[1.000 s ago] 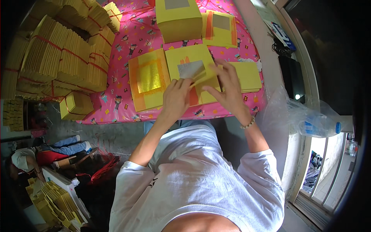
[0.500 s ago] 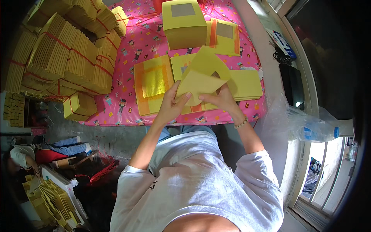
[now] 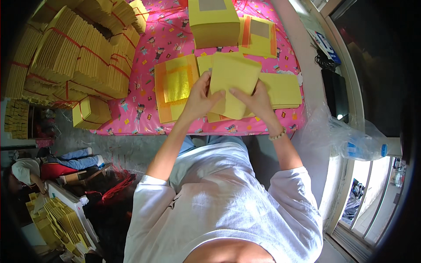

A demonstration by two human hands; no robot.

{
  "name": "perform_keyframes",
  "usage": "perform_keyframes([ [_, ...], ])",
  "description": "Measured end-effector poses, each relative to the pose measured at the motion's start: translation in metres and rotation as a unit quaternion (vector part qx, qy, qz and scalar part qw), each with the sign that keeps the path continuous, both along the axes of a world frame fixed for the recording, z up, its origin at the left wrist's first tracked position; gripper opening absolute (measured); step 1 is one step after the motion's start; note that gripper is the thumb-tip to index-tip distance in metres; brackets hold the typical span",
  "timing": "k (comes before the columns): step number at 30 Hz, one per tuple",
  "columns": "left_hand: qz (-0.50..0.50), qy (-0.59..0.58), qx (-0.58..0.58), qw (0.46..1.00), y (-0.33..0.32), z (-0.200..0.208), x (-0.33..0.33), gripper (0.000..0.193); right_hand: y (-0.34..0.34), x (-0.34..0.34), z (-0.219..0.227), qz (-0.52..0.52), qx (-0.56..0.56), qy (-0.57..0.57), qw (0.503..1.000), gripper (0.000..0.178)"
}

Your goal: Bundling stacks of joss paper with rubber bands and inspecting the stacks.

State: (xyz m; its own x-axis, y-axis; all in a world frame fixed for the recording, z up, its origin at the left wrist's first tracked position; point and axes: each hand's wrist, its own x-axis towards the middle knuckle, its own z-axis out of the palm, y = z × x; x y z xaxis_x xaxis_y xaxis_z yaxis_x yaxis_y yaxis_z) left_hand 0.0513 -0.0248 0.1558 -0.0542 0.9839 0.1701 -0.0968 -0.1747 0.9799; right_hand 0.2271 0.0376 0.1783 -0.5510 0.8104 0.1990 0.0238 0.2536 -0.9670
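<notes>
Between my two hands is a folded sheet of yellow paper [image 3: 234,79], raised over the near part of the table and roughly rectangular. My left hand [image 3: 199,98] grips its left edge, the thumb lying on the front. On the lower right edge, my right hand [image 3: 259,103] holds it with the thumb on the face and the fingers behind. Left of the paper lies a yellow sheet with orange bands and a gold foil square [image 3: 177,87]. A low pile of folded yellow paper [image 3: 280,90] is to the right. Other yellow sheets are partly hidden under my hands.
A tall stack of yellow paper [image 3: 215,35] stands farther back, beside banded sheets with a silver square [image 3: 259,37]. Tied yellow bundles [image 3: 79,57] fill the left of the pink patterned tablecloth [image 3: 140,94]. A plastic bottle [image 3: 364,149] is at right; another person [image 3: 28,171] is at lower left.
The yellow paper has gone from a skewed, angled shape to a flatter, nearly rectangular fold. My thumbs now lie across its front, and my right hand has moved slightly up and right.
</notes>
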Motion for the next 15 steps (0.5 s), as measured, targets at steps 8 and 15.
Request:
perform_keyframes([
  [8,-0.064,-0.14,-0.202,0.967,0.009,0.031,0.002,0.054,0.008,0.0,0.0,-0.033,-0.204,0.032,0.978,0.042],
  [15,-0.012,-0.172,-0.246,0.954,0.02,0.02,0.006,0.046,0.013,0.002,-0.007,-0.039,-0.262,0.071,0.962,0.039],
])
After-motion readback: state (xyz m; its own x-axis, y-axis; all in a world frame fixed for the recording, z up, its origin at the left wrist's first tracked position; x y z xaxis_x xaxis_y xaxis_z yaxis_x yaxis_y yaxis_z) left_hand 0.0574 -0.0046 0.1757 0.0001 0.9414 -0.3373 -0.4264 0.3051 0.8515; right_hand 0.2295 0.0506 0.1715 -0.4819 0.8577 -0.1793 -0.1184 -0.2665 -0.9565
